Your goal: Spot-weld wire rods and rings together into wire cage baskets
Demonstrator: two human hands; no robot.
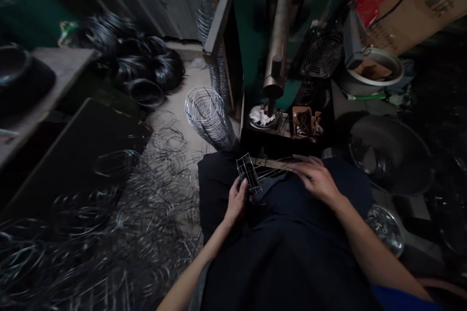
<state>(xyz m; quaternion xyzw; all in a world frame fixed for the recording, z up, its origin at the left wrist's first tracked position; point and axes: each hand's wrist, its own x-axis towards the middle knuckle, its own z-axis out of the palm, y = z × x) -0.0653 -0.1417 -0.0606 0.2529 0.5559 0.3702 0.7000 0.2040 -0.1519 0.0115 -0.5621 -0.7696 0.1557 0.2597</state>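
Low over my lap, a small wire basket (248,173) of bright gridded wire tilts to one side, with long thin wires running from it to the right. My left hand (238,199) is closed on the near side of the basket, thumb against the grid. My right hand (316,179) is at the far ends of the long wires, its fingers stretched out to the left and touching or just over them; the exact contact is too dark to make out. Just beyond the basket stands a tall stack of round wire rings (209,116).
A green machine with a steel ram (275,63) stands ahead, a dish of white scraps (261,116) beneath it. Loose wire rings (146,209) cover the floor at left. Black wire coils (156,65) lie behind. A dark basin (392,155) and carton (416,5) are at right.
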